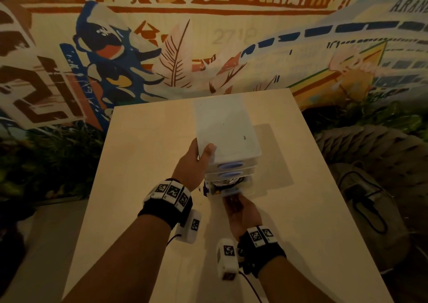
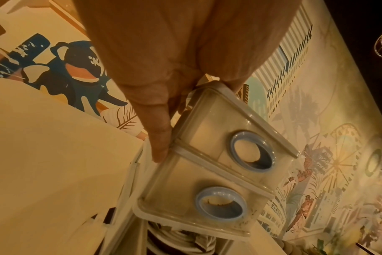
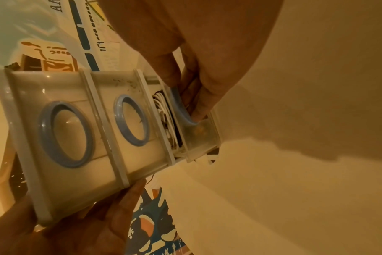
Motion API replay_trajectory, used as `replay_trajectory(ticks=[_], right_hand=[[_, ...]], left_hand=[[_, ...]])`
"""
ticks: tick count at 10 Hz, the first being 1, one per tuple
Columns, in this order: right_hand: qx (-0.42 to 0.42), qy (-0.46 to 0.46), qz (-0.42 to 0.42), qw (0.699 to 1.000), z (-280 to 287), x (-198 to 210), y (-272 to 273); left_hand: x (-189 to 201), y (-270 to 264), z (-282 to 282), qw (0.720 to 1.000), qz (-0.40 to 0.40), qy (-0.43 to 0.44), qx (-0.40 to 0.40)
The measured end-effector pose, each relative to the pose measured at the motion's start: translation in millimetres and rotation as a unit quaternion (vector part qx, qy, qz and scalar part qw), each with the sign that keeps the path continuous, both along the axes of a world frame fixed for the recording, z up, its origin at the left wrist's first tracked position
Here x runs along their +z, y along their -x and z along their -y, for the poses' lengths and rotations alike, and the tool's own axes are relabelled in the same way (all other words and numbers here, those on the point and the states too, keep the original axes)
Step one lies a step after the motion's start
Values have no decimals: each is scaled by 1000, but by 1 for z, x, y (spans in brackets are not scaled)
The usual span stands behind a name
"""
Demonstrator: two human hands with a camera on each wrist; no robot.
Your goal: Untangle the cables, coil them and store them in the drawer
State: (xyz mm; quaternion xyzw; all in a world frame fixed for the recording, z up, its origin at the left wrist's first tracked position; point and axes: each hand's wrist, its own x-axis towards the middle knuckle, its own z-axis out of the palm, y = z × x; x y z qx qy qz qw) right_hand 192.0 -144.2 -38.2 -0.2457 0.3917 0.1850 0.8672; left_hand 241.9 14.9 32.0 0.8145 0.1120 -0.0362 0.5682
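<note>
Bracing the drawer unit at its 9 o'clock side, the left hand grips it while the right hand, nearer at 6 o'clock, pinches the bottom drawer holding coiled cables, its slide axis running 6 to 12 o'clock.

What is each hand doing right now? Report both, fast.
Left hand: holds the drawer unit at its top left corner, steadying it.
Right hand: fingers hooked in the bottom drawer ring handle; drawer part open, cables inside.

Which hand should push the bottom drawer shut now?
Probably the right hand: its fingers already grip the bottom drawer by its blue ring handle, with coiled cables inside. The left hand grips the side of the drawer unit, steadying it.
</note>
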Motion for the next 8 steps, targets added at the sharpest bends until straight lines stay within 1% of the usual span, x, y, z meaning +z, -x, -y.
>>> replay_trajectory(ticks=[3,5,6,7,8], right_hand=[[-12,18,-2,1000,-13,-12,-29],[24,12,15,1000,-11,-11,-42],[62,39,15,997,-4,-8,-38],[116,72,15,991,12,-6,-32],[225,134,-2,965,47,-1,-15]], left_hand=[[1,-1,2,1000,11,-24,4],[-4,0,0,1000,0,0,11],[2,3,3,1000,-12,1,10],[6,7,3,999,-15,35,15],[6,20,-2,997,-40,35,51]])
